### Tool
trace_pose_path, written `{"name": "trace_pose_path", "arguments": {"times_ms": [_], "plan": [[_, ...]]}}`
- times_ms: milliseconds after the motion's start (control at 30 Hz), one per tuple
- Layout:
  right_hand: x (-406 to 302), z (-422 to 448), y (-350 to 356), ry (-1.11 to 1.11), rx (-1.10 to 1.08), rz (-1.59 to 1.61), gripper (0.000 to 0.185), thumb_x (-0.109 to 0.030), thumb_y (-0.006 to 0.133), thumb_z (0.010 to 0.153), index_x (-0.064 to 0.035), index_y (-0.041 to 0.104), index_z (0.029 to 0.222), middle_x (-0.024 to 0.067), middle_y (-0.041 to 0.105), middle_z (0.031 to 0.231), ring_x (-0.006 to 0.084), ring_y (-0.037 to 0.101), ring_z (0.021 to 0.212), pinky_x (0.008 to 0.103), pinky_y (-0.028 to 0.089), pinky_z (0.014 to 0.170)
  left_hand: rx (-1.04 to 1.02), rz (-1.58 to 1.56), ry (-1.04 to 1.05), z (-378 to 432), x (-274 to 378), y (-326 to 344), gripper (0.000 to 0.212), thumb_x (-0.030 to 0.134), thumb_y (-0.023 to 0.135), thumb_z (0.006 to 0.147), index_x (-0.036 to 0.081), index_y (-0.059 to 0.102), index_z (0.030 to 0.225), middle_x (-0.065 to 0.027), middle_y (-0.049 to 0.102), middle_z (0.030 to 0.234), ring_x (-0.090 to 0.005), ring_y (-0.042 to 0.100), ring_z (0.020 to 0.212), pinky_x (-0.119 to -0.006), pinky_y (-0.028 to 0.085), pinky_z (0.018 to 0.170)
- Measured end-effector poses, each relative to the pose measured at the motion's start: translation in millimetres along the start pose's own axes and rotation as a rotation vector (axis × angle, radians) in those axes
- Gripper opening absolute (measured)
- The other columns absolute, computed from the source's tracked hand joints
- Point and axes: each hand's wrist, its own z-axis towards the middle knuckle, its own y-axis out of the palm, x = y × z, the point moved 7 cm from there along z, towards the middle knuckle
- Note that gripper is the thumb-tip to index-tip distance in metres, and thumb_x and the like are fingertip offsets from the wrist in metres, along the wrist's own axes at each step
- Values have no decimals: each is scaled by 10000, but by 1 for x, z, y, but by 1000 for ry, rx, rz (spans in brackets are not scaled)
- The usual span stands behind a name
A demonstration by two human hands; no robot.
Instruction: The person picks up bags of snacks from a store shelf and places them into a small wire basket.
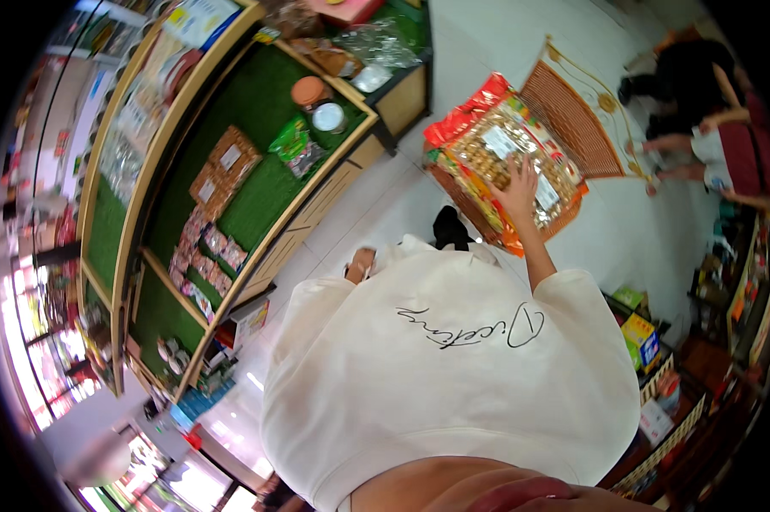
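Note:
My right hand (519, 189) rests with spread fingers on the top one of a stack of clear plastic packages of brown snack pieces (497, 150). The packages have red and yellow printed edges and white labels, and they lie on the seat of a wicker chair (570, 121) with a curled metal frame. Down at my side hangs my left hand (363, 258), near the hem of the white shirt; nothing shows in it, and its fingers are partly hidden.
To the left stands a wooden display shelf (321, 182) lined with green artificial grass, holding snack packs (225, 173), a green bag (295, 147) and lidded jars (328, 118). Other people (743, 147) are at the upper right. Shelves with boxes (641, 339) stand at the lower right.

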Motion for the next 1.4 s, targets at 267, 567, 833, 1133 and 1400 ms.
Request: {"name": "trace_pose_path", "arguments": {"times_ms": [267, 567, 833, 1133, 1400], "plan": [[-59, 5, 2, -37, 312, 111, 784, -444, 645, 725, -136, 322, 1370, 160, 328, 1390, 383, 269, 1284, 509, 212, 1045, 500, -839, -1149, -261, -61, -3, 333, 259, 515, 810, -9, 611, 983, -111, 643, 801, -178, 590, 648, -313, 475, 562], [-159, -46, 125, -381, -605, 375, 206, -225, 589, 812, -82, 615, 958, 161, 631, 832, 267, 629, 751, 346, 484, 645, 682, -742, -1150, -288, -32, 86, 386, 300, 505, 800, -16, 631, 984, -136, 659, 797, -215, 610, 662, -339, 482, 600], [-101, -126, 255, 150, -1467, 167, 442, -295, 630, 752, 83, 604, 979, 157, 652, 851, 266, 623, 777, 373, 495, 705, 724, -751, -1202, -292, -51, 84, 413, 336, 503, 801, -12, 635, 980, -137, 659, 804, -227, 616, 693, -346, 483, 623], [-187, 1, 304, -42, -852, 170, 342, -348, 565, 766, -23, 635, 844, 172, 642, 790, 324, 623, 800, 393, 477, 723, 647, -946, -1207, -248, -119, -12, 375, 325, 521, 809, 23, 622, 1007, -113, 656, 828, -201, 609, 684, -327, 473, 562], [-509, 64, 330, -317, -945, 683, 310, -285, 569, 837, -39, 579, 1024, 140, 637, 890, 262, 620, 796, 384, 464, 699, 533, -917, -1098, -176, -233, -156, 358, 323, 539, 824, 45, 609, 1037, -67, 645, 825, -151, 578, 657, -272, 437, 479]]}}
